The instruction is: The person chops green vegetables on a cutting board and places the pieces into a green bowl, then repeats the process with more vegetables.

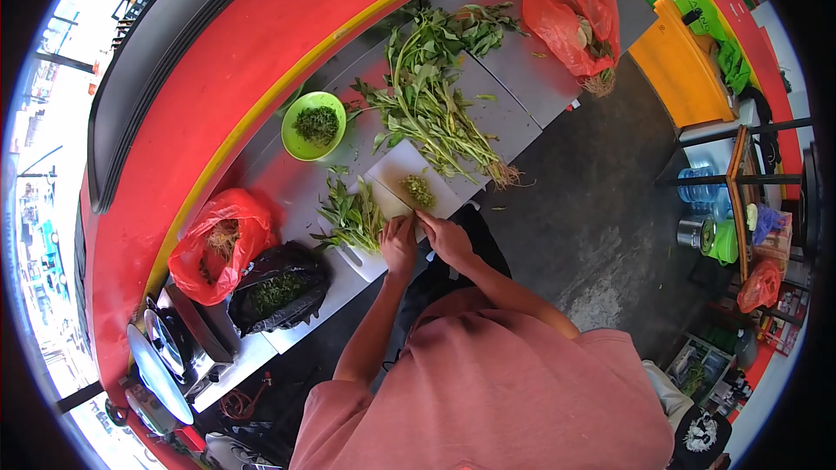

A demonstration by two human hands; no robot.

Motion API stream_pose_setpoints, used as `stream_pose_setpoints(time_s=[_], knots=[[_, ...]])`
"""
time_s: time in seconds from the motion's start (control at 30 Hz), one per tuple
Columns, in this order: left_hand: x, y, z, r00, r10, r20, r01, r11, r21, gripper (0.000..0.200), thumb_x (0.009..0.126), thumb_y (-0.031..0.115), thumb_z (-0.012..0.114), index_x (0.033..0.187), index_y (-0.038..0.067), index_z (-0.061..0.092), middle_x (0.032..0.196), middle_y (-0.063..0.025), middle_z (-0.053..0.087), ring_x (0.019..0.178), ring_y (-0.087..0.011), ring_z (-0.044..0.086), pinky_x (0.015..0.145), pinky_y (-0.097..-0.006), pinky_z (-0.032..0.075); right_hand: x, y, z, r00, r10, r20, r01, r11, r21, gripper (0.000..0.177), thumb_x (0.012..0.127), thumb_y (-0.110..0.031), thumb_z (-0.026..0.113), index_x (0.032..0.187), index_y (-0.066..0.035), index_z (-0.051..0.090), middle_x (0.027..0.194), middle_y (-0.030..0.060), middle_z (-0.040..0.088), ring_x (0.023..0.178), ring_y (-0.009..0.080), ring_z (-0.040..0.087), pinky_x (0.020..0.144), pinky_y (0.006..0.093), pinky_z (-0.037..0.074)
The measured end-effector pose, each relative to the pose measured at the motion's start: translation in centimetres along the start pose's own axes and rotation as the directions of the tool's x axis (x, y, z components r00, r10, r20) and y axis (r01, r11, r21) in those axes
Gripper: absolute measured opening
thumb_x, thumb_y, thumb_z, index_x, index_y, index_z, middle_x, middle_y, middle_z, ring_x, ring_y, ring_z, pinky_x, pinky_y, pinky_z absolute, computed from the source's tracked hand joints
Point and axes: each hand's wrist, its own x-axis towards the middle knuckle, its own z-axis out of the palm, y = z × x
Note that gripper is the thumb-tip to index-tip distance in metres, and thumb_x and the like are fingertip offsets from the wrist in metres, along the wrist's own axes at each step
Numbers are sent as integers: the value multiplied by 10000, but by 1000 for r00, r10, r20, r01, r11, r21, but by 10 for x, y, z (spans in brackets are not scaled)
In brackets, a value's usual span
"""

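My left hand (399, 244) is closed at the near edge of a white cutting board (443, 196), beside a bunch of leafy greens (351, 216); what its fingers hold is too small to make out. Against it, my right hand (446, 237) is also closed, its fingertips meeting the left ones over something I cannot make out. Chopped green bits (419, 191) lie on the board. Behind the board, long leafy stems with roots (427, 104) spread over the metal table. A green bowl (313, 126) holds chopped dark greens.
A red bag with roots (223, 246) and a black bag of greens (277, 289) stand at the left. Another red bag (570, 22) sits at the table's far right end. A red wall with a yellow edge (252, 113) runs behind the table.
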Motion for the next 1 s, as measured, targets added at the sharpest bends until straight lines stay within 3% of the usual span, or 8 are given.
stream_pose_setpoints(time_s=[0.07, 0.3, 0.4, 0.47, 0.6, 0.67, 0.87, 1.0], knots=[[0, -2, 1, 999, -39, 0, 38, 995, -96, 272, 852, 78, 688, 1113, 125, 749, 1012, -46, 693, 959, -273, 653, 798, -423, 484, 0, 3, 3, 999, 13, 46, -14, 1000, 10, 396, 1030, -302, 534, 1418, -225, 540, 823, 167, 716, 721, 377, 702, 598, 493, 567], [0, -3, 0, 999, -36, -1, 36, 994, -99, 234, 847, 68, 694, 1072, 103, 748, 1014, -53, 702, 965, -282, 656, 804, -430, 488, -23, 12, 4, 999, -15, -39, 17, 998, 58, 375, 1033, -311, 523, 1396, -226, 558, 806, 158, 705, 697, 381, 695, 604, 512, 563], [1, -2, -1, 1000, -15, -11, 14, 997, -75, 215, 848, 71, 695, 1055, 96, 747, 1012, -56, 706, 958, -283, 659, 801, -430, 491, -7, 7, 3, 1000, -21, 6, 21, 1000, 1, 362, 1034, -315, 522, 1380, -220, 570, 801, 154, 700, 691, 377, 693, 602, 510, 562], [2, 1, -2, 999, -6, -34, 4, 998, -64, 201, 849, 75, 697, 1043, 93, 744, 1008, -58, 708, 946, -286, 662, 793, -427, 494, 1, -1, 1, 998, 16, 59, -14, 1000, -26, 361, 1032, -301, 539, 1379, -217, 594, 897, 182, 726, 754, 386, 703, 608, 490, 568], [1, -2, -1, 999, -20, -32, 17, 996, -93, 186, 850, 75, 697, 1031, 88, 741, 1007, -60, 711, 937, -289, 666, 783, -424, 495, -3, -8, -4, 993, 57, 105, -56, 998, -17, 367, 1031, -298, 537, 1384, -218, 592, 877, 178, 721, 756, 384, 701, 609, 494, 566], [0, -5, 2, 998, -22, -67, 11, 987, -159, 180, 853, 80, 699, 1029, 92, 739, 1000, -59, 701, 938, -286, 658, 785, -425, 489, -15, -2, -3, 1000, 29, 3, -29, 995, 91, 369, 1030, -299, 535, 1385, -218, 593, 865, 182, 716, 747, 385, 699, 609, 498, 563], [-4, 0, 1, 999, -24, -48, 20, 997, -81, 191, 855, 87, 702, 1043, 104, 737, 976, -62, 671, 939, -283, 640, 792, -431, 476, -10, 9, 10, 999, 2, 43, 0, 999, -42, 368, 1039, -339, 509, 1389, -243, 570, 849, 187, 719, 708, 402, 697, 611, 516, 564], [-2, 3, -2, 999, -12, -45, 8, 996, -84, 188, 854, 87, 705, 1038, 100, 738, 971, -68, 673, 929, -288, 643, 791, -430, 478, 3, -1, 1, 999, 0, 53, -1, 1000, 16, 368, 1036, -339, 516, 1385, -237, 573, 845, 191, 715, 719, 407, 698, 614, 520, 563]])
